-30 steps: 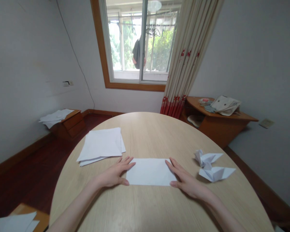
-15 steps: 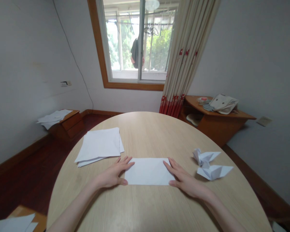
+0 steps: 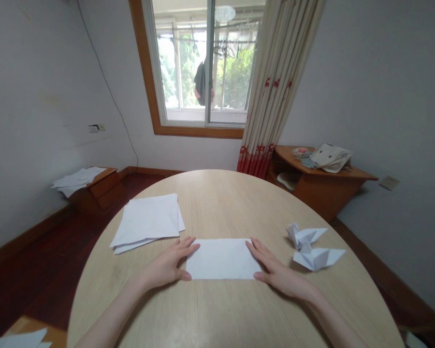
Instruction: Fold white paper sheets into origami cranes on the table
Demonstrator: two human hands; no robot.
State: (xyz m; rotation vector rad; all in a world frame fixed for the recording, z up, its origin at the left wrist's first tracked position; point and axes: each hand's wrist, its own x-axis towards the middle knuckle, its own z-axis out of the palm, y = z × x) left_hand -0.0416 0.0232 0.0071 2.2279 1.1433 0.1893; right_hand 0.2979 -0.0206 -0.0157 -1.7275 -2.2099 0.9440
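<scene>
A white folded sheet of paper (image 3: 222, 258) lies flat on the round wooden table (image 3: 221, 309) in front of me. My left hand (image 3: 168, 263) rests open on the table at the sheet's left edge, fingers stretched and touching the paper. At the sheet's right edge my right hand (image 3: 275, 270) lies flat and open, fingertips on the paper. Neither hand grips anything.
A stack of white sheets (image 3: 147, 222) sits on the table to the left. Two folded paper figures (image 3: 311, 246) lie at the right. A low cabinet with papers (image 3: 83, 181) stands by the left wall, a wooden corner shelf (image 3: 322, 176) by the curtain (image 3: 275, 82).
Both hands keep their place at the sheet's edges. Only the camera view has shifted slightly to the left and down.
</scene>
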